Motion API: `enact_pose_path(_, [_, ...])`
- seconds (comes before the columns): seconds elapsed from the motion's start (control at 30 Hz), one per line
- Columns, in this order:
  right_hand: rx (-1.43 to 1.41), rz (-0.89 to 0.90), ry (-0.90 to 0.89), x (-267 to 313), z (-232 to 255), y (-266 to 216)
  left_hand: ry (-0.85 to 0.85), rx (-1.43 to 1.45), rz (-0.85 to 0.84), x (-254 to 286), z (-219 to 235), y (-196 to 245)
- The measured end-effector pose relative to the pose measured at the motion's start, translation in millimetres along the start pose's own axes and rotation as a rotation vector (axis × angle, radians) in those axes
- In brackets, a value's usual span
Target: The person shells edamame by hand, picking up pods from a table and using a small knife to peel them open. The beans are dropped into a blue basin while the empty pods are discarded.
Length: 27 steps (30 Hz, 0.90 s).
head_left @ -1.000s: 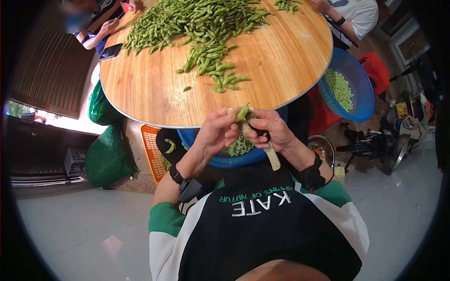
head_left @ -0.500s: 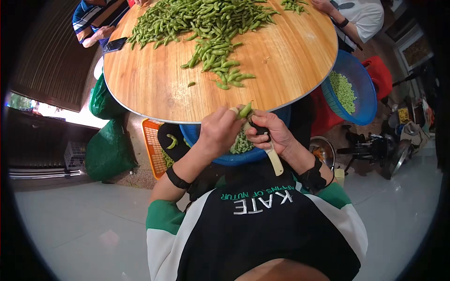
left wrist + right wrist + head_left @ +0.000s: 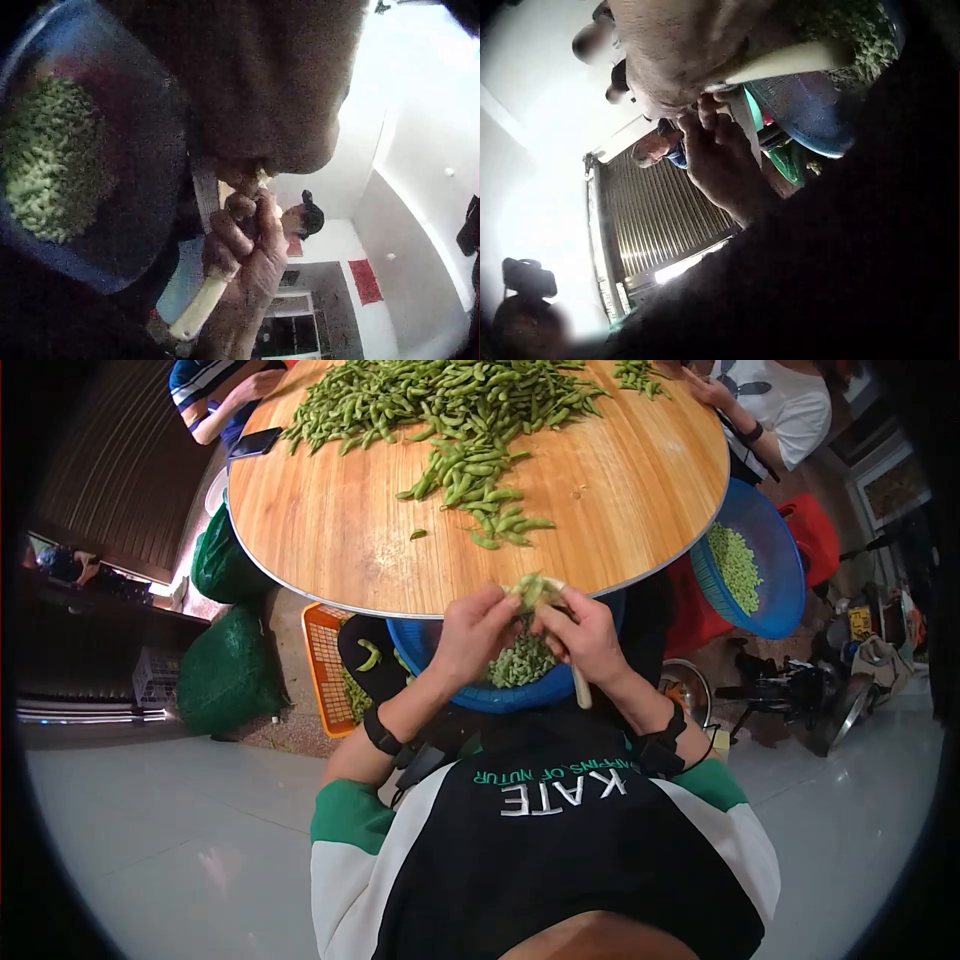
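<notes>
At the counter's near edge, the head view shows the left hand and right hand pinching a blurred green pod above a blue basin of shelled beans. From the left wrist, the right hand's curled fingers also grip a pale handle. From the right wrist, that handle points toward the beans.

I count 1 round table, 1 phone and 1 pale-handled tool. There are 2 blue basins, 2 green sacks and 1 orange basket.

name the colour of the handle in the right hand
Cream handle, clearest in the left wrist view.
</notes>
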State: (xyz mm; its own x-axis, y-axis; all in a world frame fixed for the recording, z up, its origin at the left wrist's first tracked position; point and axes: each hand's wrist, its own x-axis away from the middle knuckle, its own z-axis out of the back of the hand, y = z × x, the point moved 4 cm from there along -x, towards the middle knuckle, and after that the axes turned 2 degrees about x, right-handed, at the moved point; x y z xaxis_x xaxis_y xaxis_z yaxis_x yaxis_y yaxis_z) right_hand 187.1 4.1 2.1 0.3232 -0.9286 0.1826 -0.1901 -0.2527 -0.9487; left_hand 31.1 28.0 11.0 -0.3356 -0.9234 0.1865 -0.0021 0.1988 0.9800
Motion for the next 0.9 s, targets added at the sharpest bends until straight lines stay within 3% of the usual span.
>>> enact_pose_path(0.07, [0.547,0.51,0.372,2.2,-0.3,-17.2,0.034,-0.117,-0.06,-1.6,-2.1,-5.8])
enact_pose_path(0.1, [0.545,0.505,0.373,4.3,-1.5,-20.5,0.046,-0.236,-0.177,-0.7,-4.5,-4.2])
enact_pose_path(0.13, [0.722,0.543,0.373,6.4,-5.3,-30.4,0.058,-0.354,-0.297,1.0,-7.0,-0.9])
enact_pose_path(0.17, [0.9,0.583,0.372,6.4,-8.3,-36.7,0.05,-0.415,-0.284,4.4,-8.0,-1.0])
enact_pose_path(0.2, [0.9,0.582,0.373,4.3,-7.0,-36.5,0.049,-0.415,-0.284,6.5,-9.3,3.2])
enact_pose_path(0.27, [0.993,0.801,0.326,6.5,-11.3,-38.1,0.088,-0.561,-0.492,13.7,-13.7,14.8])
enact_pose_path(0.4, [1.142,0.897,0.292,10.2,-15.5,-36.1,0.093,-0.558,-0.539,20.3,-18.7,17.2])
enact_pose_path(0.47, [1.202,1.028,0.253,14.1,-19.7,-35.6,0.029,-0.495,-0.423,20.0,-18.2,9.8])
enact_pose_path(0.53, [1.197,1.069,0.233,17.1,-19.7,-34.0,0.04,-0.5,-0.456,20.0,-18.8,6.7])
enact_pose_path(0.6, [1.111,0.878,0.209,15.0,-15.5,-28.1,0.071,-0.551,-0.515,23.1,-19.3,7.3])
enact_pose_path(0.7, [1.054,0.866,0.214,15.6,-21.0,-31.0,0.057,-0.507,-0.492,25.8,-21.0,5.9])
enact_pose_path(0.77, [1.119,0.767,0.172,15.4,-20.8,-27.3,0.043,-0.504,-0.481,29.6,-19.9,8.2])
enact_pose_path(0.9, [1.166,0.807,0.129,15.5,-28.4,-30.3,0.041,-0.525,-0.485,32.6,-18.0,6.5])
